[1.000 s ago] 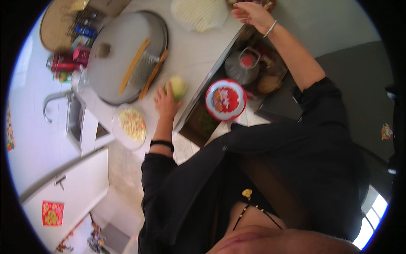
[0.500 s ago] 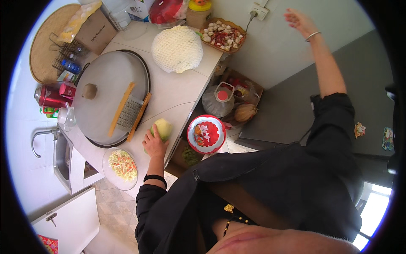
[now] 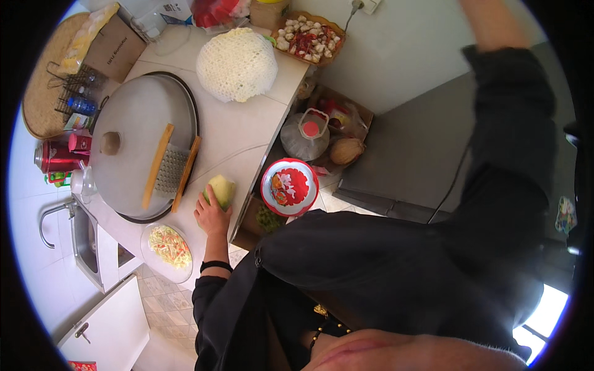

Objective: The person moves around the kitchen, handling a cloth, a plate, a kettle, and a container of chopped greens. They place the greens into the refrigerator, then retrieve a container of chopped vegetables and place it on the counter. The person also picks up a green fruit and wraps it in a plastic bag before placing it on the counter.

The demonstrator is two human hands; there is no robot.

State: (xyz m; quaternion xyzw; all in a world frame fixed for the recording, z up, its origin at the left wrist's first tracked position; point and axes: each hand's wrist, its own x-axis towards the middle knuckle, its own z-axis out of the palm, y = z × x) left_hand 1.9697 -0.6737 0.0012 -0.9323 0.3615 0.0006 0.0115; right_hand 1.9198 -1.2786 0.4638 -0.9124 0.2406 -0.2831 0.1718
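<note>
My left hand point(image 3: 213, 216) is wrapped round a pale green, peeled-looking fruit or vegetable point(image 3: 223, 190) that rests on the counter. Beyond its fingers, a metal grater point(image 3: 170, 173) with two wooden side bars lies on a big round grey lid point(image 3: 127, 176). By my left wrist is a clear plate point(image 3: 150, 263) holding pale and orange shreds point(image 3: 169, 246). Of my right arm only the bare forearm point(image 3: 495, 25) and black sleeve show, reaching up past the top edge; the hand itself is out of view.
A red-rimmed white basin point(image 3: 264, 188) stands beyond the counter's right edge. Behind are a cream netted cover point(image 3: 237, 65) and a basket of garlic and dried chillies point(image 3: 309, 38). A large dark grey panel point(image 3: 402, 145) rises at right; a sink point(image 3: 85, 238) is at left.
My right arm has reached farther up and right, taking its hand out of the picture. The view has shifted, so the counter appears farther left. My left hand keeps hold of the pale green piece.
</note>
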